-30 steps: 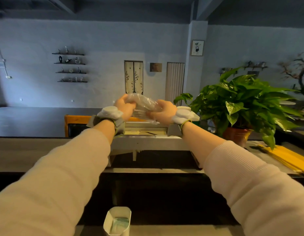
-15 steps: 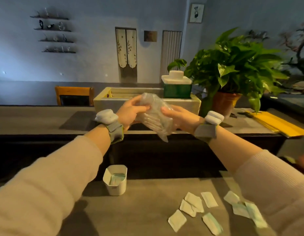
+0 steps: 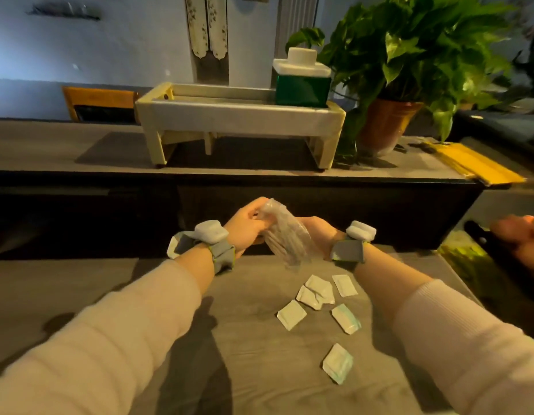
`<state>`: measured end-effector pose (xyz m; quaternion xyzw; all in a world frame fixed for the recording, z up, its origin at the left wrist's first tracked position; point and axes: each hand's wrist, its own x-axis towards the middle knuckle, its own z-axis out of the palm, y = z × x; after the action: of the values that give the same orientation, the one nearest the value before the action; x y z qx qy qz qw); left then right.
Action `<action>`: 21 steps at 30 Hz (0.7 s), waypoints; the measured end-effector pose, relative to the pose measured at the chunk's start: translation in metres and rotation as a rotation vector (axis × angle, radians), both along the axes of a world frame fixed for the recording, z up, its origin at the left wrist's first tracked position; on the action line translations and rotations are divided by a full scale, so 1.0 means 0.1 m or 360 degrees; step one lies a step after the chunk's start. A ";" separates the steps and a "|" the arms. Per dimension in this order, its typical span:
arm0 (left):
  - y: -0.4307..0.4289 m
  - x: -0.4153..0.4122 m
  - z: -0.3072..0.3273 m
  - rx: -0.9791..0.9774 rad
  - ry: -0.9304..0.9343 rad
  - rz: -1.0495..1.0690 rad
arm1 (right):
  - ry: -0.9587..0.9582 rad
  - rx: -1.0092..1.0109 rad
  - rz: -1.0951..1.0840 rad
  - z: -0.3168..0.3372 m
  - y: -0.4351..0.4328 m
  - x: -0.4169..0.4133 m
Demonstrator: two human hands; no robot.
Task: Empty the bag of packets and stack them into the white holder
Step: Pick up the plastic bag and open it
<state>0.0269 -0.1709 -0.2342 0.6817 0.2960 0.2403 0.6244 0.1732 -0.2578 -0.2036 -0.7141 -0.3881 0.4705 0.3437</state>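
Both hands hold a clear plastic bag (image 3: 285, 235) above the grey table, its mouth pointing down. My left hand (image 3: 247, 226) grips its upper end and my right hand (image 3: 318, 232) holds its right side. Whether anything is still inside the bag cannot be made out. Several white-and-green packets (image 3: 318, 290) lie scattered on the table (image 3: 253, 369) below the bag, with one packet (image 3: 337, 363) nearest me. The white holder is hidden behind my left forearm; only a white edge (image 3: 171, 250) shows by my left wrist.
A raised dark counter (image 3: 80, 151) runs behind the table, carrying a cream stand (image 3: 239, 115) with a green box (image 3: 301, 88), a potted plant (image 3: 409, 55) and yellow sheets (image 3: 475, 163). Another person's hand (image 3: 520, 241) with a dark object is at the right edge.
The view has tilted down and my hands have lowered the bag toward the table. The packets now lie right under the bag, and the holder has slipped behind my left arm.
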 end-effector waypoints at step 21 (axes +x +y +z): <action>-0.37 -0.15 -0.98 -0.1339 -0.0094 0.0625 | -0.0046 0.0306 -0.0093 -0.24 -0.07 0.08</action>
<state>0.0114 -0.2082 -0.3325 0.2933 0.4732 0.2323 0.7975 0.1814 -0.2650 -0.2277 -0.6955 -0.4155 0.4104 0.4186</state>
